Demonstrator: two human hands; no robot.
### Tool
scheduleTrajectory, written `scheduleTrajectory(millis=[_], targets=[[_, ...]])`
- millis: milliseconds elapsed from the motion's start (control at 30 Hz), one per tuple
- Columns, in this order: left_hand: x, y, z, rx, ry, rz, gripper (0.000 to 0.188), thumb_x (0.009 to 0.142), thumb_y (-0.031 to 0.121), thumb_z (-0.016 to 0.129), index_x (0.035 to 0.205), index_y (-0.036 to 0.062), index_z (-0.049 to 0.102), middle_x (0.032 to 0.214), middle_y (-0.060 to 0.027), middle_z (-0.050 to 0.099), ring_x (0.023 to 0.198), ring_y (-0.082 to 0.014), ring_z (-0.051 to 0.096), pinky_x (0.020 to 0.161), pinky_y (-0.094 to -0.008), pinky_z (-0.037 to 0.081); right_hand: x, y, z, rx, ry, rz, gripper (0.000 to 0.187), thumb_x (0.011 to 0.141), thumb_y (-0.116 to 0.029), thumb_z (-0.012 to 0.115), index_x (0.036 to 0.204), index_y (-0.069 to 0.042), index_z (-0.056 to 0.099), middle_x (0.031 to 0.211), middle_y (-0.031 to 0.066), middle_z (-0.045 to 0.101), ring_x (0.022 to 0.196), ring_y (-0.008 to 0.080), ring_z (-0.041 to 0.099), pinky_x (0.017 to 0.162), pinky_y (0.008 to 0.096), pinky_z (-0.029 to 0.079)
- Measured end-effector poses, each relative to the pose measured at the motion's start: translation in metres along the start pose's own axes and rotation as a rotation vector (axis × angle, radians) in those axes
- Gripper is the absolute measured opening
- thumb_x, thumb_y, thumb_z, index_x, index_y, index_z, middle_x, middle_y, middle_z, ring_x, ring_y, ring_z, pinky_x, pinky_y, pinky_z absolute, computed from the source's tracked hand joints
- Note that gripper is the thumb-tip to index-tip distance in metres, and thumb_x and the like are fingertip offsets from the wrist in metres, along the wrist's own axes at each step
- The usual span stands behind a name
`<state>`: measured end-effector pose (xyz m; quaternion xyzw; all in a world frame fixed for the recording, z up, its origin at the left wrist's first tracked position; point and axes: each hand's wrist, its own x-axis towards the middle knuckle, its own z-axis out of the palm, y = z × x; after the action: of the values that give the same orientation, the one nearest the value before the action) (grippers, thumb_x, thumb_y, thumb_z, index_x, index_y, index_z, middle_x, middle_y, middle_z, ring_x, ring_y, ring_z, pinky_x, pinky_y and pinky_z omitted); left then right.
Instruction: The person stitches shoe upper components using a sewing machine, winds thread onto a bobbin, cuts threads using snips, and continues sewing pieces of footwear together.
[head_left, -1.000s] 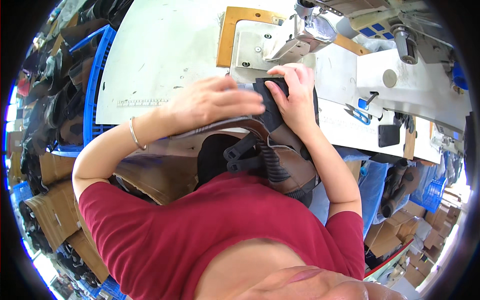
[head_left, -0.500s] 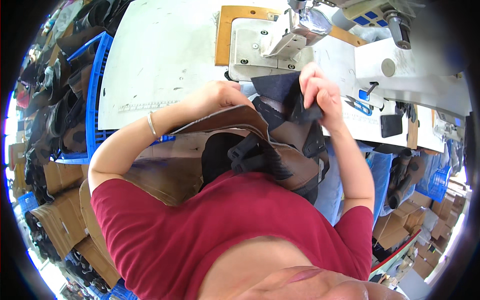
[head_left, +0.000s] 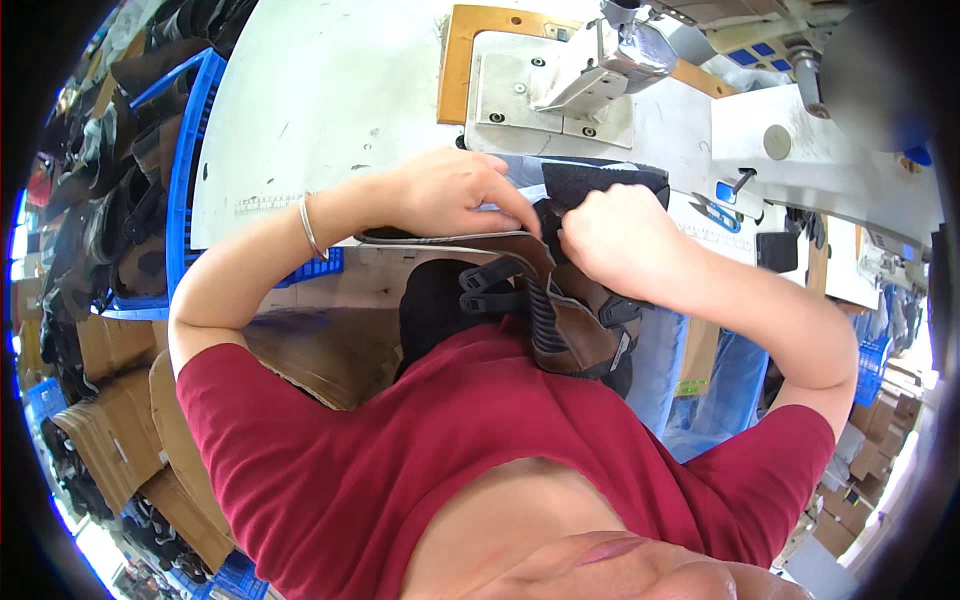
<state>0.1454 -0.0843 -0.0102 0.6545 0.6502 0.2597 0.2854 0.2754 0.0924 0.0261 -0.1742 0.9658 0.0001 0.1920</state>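
Observation:
A brown and black boot upper (head_left: 575, 325) with dark buckle straps hangs over the table's front edge, against my body. My left hand (head_left: 465, 195) is closed on it from the left, thumb and fingers bent down over its brown flap. On the right, my right hand (head_left: 625, 240) is closed in a fist over the black part of the same upper, knuckles up, its fingertips mostly hidden. A black fabric panel (head_left: 600, 180) of the upper stands up just beyond my right hand. Both hands are close together, below the sewing machine's metal plate.
The sewing machine head (head_left: 610, 70) stands over the far middle of the white table (head_left: 320, 110). Blue-handled thread snips (head_left: 720, 212) and a black phone-like slab (head_left: 777, 251) lie to the right. A blue crate (head_left: 190, 170) with shoe uppers is on the left, cardboard boxes (head_left: 110, 430) below.
My right hand has come down and inward, turning knuckles up, and its elbow has swung out right. My left hand has shifted slightly right. The upper's black panel has folded away from me.

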Motion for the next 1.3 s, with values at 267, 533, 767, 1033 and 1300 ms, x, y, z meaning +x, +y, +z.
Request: scheduleTrajectory(millis=[267, 533, 767, 1033, 1300], targets=[[-0.009, -0.014, -0.008, -0.22, -0.293, 0.158, 0.07, 0.093, 0.059, 0.02, 0.128, 0.0051, 0.047, 0.115, -0.013, 0.05, 0.106, -0.0287, 0.043, 0.095, -0.0391, 0.032, -0.023, 0.02, 0.041, 0.078, 0.728, 0.144, 0.044, 0.064, -0.023, 0.075, 0.097, -0.005, 0.053, 0.105, 0.0129, 0.049, 0.102, 0.0313, 0.047, 0.087, 0.0418, 0.04], [0.012, 0.017, -0.027, -0.091, -0.274, -0.166, 0.039, 0.08, 0.019, 0.064, 0.113, -0.0003, 0.055, 0.12, -0.0179, 0.053, 0.11, -0.0331, 0.05, 0.093, -0.0384, 0.039, -0.011, 0.048, 0.065, 0.356, 0.765, 0.273, 0.038, 0.067, -0.025, 0.073, 0.087, -0.001, 0.051, 0.094, 0.0152, 0.052, 0.088, 0.0328, 0.046, 0.079, 0.0396, 0.041], [0.04, 0.005, -0.028, 0.078, -0.114, -0.388, 0.04, 0.084, 0.02, 0.062, 0.114, -0.0052, 0.053, 0.114, -0.0218, 0.056, 0.105, -0.0356, 0.053, 0.091, -0.0374, 0.042, 0.006, 0.065, 0.084, 0.503, 0.872, 0.173, 0.036, 0.071, -0.029, 0.07, 0.08, -0.001, 0.051, 0.08, 0.015, 0.056, 0.078, 0.0341, 0.052, 0.072, 0.04, 0.042], [0.06, 0.019, -0.031, 0.125, -0.268, -0.578, 0.045, 0.086, 0.021, 0.061, 0.121, -0.004, 0.05, 0.117, -0.0198, 0.055, 0.109, -0.0326, 0.052, 0.093, -0.0359, 0.041, 0.008, 0.068, 0.088, 0.557, 0.924, 0.148, 0.034, 0.074, -0.033, 0.067, 0.075, -0.002, 0.054, 0.071, 0.0145, 0.057, 0.072, 0.0353, 0.055, 0.065, 0.0409, 0.043], [0.052, 0.018, -0.021, -0.03, -0.071, -0.587, 0.031, 0.084, 0.012, 0.061, 0.113, 0.0, 0.059, 0.097, -0.0149, 0.065, 0.09, -0.0245, 0.061, 0.083, -0.034, 0.045, 0.016, 0.077, 0.078, 0.705, 0.668, 0.21, 0.04, 0.08, -0.041, 0.059, 0.076, -0.001, 0.058, 0.071, 0.0179, 0.059, 0.071, 0.0354, 0.057, 0.063, 0.0407, 0.043]])
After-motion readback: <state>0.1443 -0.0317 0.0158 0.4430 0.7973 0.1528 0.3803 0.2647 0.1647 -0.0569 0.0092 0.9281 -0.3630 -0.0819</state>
